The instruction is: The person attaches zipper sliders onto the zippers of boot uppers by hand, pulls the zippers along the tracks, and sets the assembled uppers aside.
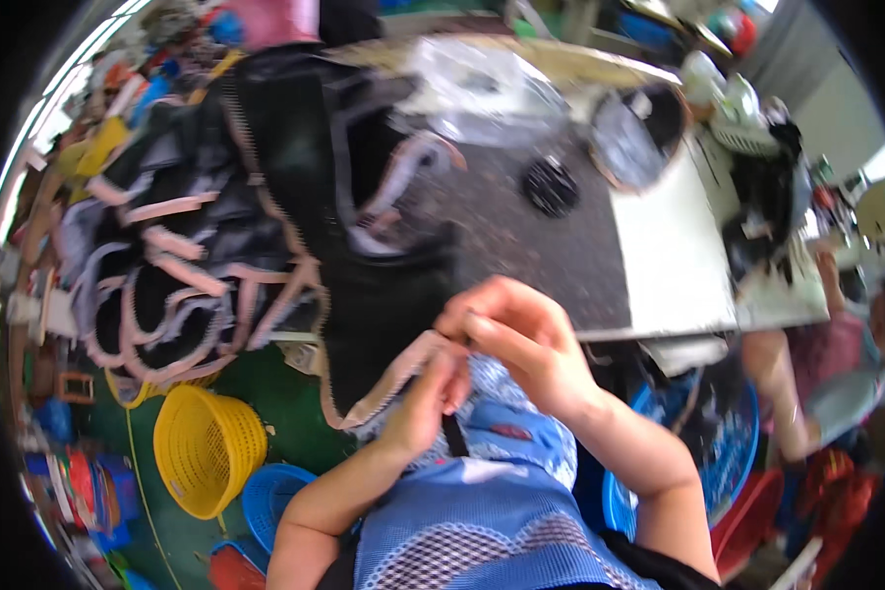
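A black garment piece (pixel 310 167) with pink zipper-like edging hangs off the table's near edge towards my lap. My left hand (pixel 425 398) is closed on its pink-edged lower corner, fingers pinching the strip. Just right of it, my right hand (pixel 521 339) is closed too, thumb and fingertips pinched at the end of the same edging. What exactly lies between the right fingertips is hidden. To the left, a heap of similar black pieces with pink and grey trim (pixel 172 265) spills over the table edge.
On the dark-and-white tabletop (pixel 674 256) lie clear plastic bags (pixel 482 93), a round black bundle (pixel 551 187) and a round grey-lined container (pixel 639 138). Yellow (pixel 206 447) and blue baskets (pixel 275 501) stand on the floor at left. A blue tub (pixel 728 442) and another person's arm (pixel 779 393) are at right.
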Available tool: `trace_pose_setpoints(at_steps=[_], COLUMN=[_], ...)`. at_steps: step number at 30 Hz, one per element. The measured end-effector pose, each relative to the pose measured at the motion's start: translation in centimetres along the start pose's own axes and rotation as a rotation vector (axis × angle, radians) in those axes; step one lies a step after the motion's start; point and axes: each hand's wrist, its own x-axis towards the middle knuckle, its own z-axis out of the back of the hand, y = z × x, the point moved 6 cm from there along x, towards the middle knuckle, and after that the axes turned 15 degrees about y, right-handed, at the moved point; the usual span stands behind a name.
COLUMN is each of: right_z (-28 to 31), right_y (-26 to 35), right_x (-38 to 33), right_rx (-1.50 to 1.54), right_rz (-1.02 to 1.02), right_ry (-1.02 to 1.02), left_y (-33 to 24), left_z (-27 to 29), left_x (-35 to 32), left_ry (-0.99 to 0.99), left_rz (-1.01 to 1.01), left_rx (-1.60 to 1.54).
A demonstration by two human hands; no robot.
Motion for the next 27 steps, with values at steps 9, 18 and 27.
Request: trace_pose_setpoints(at_steps=[9, 18, 27], right_z=[-5.3, -5.3, 5.4], right_y=[2.8, 5.6, 1.7], right_x=[-3.0, -6.4, -6.9], right_rx=[0.172, -0.165, 0.281], right_rz=[0.075, 0.101, 0.103], right_ry=[-0.036, -0.205, -0.309], left_y=[0.1, -0.8, -1.6], left_z=[0.1, -5.1, -3.4], left_x=[-3.4, -1.6, 5.5], left_ry=[0.121, -0.093, -0.051], left_rz=[-0.053, 0.026, 0.006], left_rx=[0.266, -0.106, 0.145])
